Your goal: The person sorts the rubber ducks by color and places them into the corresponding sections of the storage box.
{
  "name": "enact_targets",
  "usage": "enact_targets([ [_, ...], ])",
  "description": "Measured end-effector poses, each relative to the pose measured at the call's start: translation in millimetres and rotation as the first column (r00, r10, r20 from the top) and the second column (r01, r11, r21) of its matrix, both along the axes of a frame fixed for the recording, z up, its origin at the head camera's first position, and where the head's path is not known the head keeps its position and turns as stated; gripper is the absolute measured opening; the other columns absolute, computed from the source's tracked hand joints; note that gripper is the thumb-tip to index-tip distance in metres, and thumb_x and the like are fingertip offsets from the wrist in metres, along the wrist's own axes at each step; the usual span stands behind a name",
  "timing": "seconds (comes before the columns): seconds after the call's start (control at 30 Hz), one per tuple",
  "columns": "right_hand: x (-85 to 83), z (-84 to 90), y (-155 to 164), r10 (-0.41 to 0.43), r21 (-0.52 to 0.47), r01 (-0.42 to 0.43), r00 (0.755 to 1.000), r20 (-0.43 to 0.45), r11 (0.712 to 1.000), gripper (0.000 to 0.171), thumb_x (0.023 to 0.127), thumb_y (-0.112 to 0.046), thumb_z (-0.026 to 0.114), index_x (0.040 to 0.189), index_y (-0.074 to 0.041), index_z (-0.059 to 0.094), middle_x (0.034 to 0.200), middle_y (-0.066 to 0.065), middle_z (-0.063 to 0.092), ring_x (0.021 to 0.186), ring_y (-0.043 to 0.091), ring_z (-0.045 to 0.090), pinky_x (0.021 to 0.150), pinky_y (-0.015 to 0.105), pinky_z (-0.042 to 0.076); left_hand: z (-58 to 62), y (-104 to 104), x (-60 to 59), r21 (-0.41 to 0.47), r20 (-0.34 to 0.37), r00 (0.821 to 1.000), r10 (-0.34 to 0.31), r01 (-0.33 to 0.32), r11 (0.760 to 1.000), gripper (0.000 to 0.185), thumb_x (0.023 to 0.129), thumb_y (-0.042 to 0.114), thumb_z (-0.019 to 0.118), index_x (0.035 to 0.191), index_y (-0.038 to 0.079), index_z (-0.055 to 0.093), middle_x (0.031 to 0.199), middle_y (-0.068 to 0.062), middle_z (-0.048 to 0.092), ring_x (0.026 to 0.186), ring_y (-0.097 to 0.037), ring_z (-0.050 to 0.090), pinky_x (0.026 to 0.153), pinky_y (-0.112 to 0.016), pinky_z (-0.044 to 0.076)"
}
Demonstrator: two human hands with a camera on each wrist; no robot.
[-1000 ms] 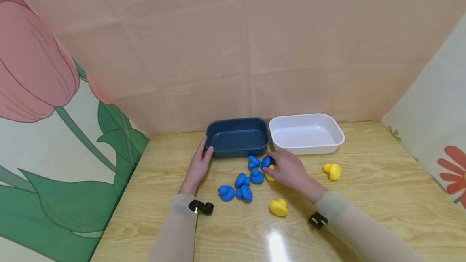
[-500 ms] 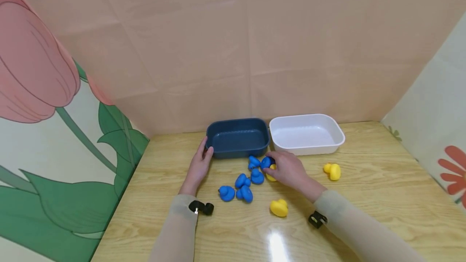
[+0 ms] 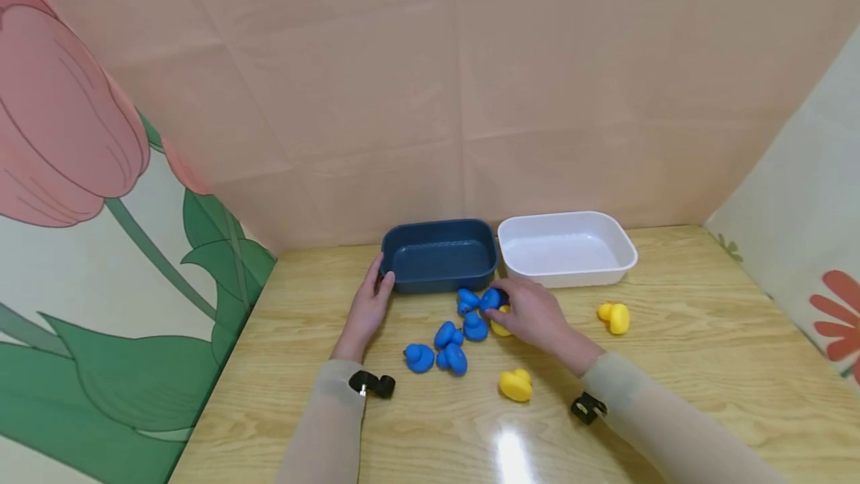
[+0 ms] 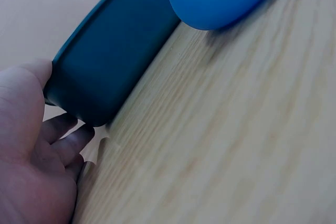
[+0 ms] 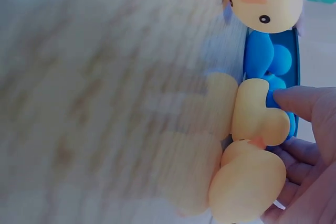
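My left hand [image 3: 366,314] rests against the left end of a dark blue tray [image 3: 440,286]; its fingers lie loosely extended along the end wall, as the left wrist view also shows. My right hand [image 3: 534,312] pinches a blue rubber duck [image 3: 490,300] between thumb and fingers, in front of the gap between trays. Partly covered by that hand is a yellow rubber duck [image 3: 500,325]. In the right wrist view this yellow duck [image 5: 249,108] stands beside the thumb, and another yellow duck [image 5: 249,184] sits below the fingers.
Several more blue ducks [image 3: 475,326] lie in a cluster in front of the dark tray. One yellow duck [image 3: 516,385] sits nearer me, another [image 3: 614,317] to the right. A white tray [image 3: 567,278] stands right of the dark one, by the back wall.
The blue duck at my right fingertips has shifted slightly to the left. Both hands have otherwise kept their places.
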State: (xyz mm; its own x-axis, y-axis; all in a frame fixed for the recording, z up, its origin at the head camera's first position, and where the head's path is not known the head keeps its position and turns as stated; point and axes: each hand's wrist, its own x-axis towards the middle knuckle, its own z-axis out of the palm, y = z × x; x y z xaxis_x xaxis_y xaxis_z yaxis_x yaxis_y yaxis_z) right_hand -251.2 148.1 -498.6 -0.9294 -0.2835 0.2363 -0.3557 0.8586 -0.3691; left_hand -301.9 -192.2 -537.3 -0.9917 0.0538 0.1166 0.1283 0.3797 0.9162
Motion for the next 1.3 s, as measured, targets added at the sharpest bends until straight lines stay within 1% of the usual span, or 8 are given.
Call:
enact_targets([
  [0.17, 2.1, 4.9, 1, 0.006, -0.032, -0.007, 1.0, -0.023, 0.999, 0.048, 0.095, -0.035, 0.09, 0.13, -0.006, 0.076, 0.103, 0.005, 0.072, 0.088, 0.025, 0.064, 0.078, 0.046, 0.059, -1.7, -1, -0.4, 0.01, -0.001, 1.0, -0.004, 0.004, 1.0, 0.077, 0.112, 0.067, 0.047, 0.177, 0.03, 0.027, 0.181, -0.002, 0.026, 0.165, -0.028, 0.029, 0.133, -0.049, 0.026],
  [0.23, 3.5, 8.0, 1, 0.007, -0.046, -0.009, 0.999, -0.033, 0.999, 0.05, 0.095, -0.035, 0.09, 0.133, -0.006, 0.075, 0.105, 0.006, 0.072, 0.089, 0.025, 0.064, 0.077, 0.045, 0.059, -2.2, -1, -0.4, 0.011, -0.002, 1.0, -0.005, 0.005, 1.0, 0.079, 0.112, 0.069, 0.047, 0.177, 0.03, 0.027, 0.181, -0.002, 0.026, 0.165, -0.028, 0.028, 0.133, -0.049, 0.026],
  [0.43, 6.9, 21.7, 0, 0.022, -0.085, -0.027, 0.998, -0.06, 0.996, 0.053, 0.096, -0.035, 0.088, 0.136, -0.004, 0.073, 0.119, 0.012, 0.075, 0.101, 0.03, 0.069, 0.088, 0.05, 0.062, -2.8, 0, -1.5, -0.001, -0.007, 1.0, -0.007, 0.007, 1.0, 0.078, 0.112, 0.069, 0.046, 0.177, 0.031, 0.027, 0.181, -0.002, 0.026, 0.164, -0.029, 0.03, 0.133, -0.05, 0.026],
  [0.53, 7.8, 28.1, -1, 0.02, -0.1, -0.026, 0.998, -0.061, 0.995, 0.052, 0.097, -0.035, 0.088, 0.136, -0.005, 0.072, 0.122, 0.012, 0.075, 0.106, 0.031, 0.07, 0.091, 0.052, 0.062, -2.4, 0, -1.7, -0.008, -0.006, 1.0, -0.002, 0.002, 1.0, 0.074, 0.114, 0.065, 0.046, 0.177, 0.031, 0.028, 0.181, -0.003, 0.027, 0.164, -0.029, 0.03, 0.133, -0.05, 0.026],
  [0.67, 9.0, 35.5, -4, 0.013, -0.127, -0.021, 0.998, -0.062, 0.992, 0.049, 0.097, -0.034, 0.088, 0.135, -0.007, 0.073, 0.124, 0.011, 0.074, 0.108, 0.031, 0.07, 0.093, 0.053, 0.062, -1.3, 1, -1.3, -0.004, -0.002, 1.0, 0.003, -0.003, 1.0, 0.064, 0.119, 0.05, 0.048, 0.177, 0.03, 0.028, 0.181, -0.004, 0.027, 0.164, -0.03, 0.03, 0.133, -0.05, 0.026],
  [0.77, 9.5, 41.1, -6, 0.02, -0.152, -0.031, 0.997, -0.074, 0.988, 0.048, 0.096, -0.033, 0.089, 0.133, -0.007, 0.073, 0.125, 0.011, 0.074, 0.109, 0.032, 0.07, 0.093, 0.052, 0.061, -1.0, 1, -0.9, 0.002, 0.0, 1.0, 0.007, -0.007, 1.0, 0.061, 0.12, 0.042, 0.049, 0.177, 0.03, 0.029, 0.181, -0.005, 0.027, 0.165, -0.03, 0.029, 0.133, -0.05, 0.025],
  [1.03, 7.4, 57.0, -9, 0.036, -0.202, -0.059, 0.992, -0.117, 0.978, 0.047, 0.098, -0.032, 0.088, 0.133, -0.006, 0.072, 0.128, 0.012, 0.074, 0.113, 0.033, 0.069, 0.098, 0.053, 0.06, -1.3, 2, -0.2, 0.0, 0.005, 1.0, 0.013, -0.013, 1.0, 0.062, 0.12, 0.044, 0.048, 0.177, 0.031, 0.029, 0.181, -0.005, 0.027, 0.165, -0.031, 0.029, 0.133, -0.052, 0.025],
  [1.3, 0.9, 68.1, -16, 0.032, -0.233, -0.063, 0.99, -0.135, 0.97, 0.05, 0.098, -0.034, 0.088, 0.136, -0.006, 0.07, 0.128, 0.011, 0.074, 0.111, 0.033, 0.068, 0.095, 0.051, 0.061, -1.5, 2, 0.2, -0.001, 0.005, 1.0, 0.016, -0.016, 1.0, 0.062, 0.12, 0.044, 0.049, 0.177, 0.032, 0.029, 0.181, -0.005, 0.027, 0.165, -0.032, 0.029, 0.133, -0.053, 0.025],
])
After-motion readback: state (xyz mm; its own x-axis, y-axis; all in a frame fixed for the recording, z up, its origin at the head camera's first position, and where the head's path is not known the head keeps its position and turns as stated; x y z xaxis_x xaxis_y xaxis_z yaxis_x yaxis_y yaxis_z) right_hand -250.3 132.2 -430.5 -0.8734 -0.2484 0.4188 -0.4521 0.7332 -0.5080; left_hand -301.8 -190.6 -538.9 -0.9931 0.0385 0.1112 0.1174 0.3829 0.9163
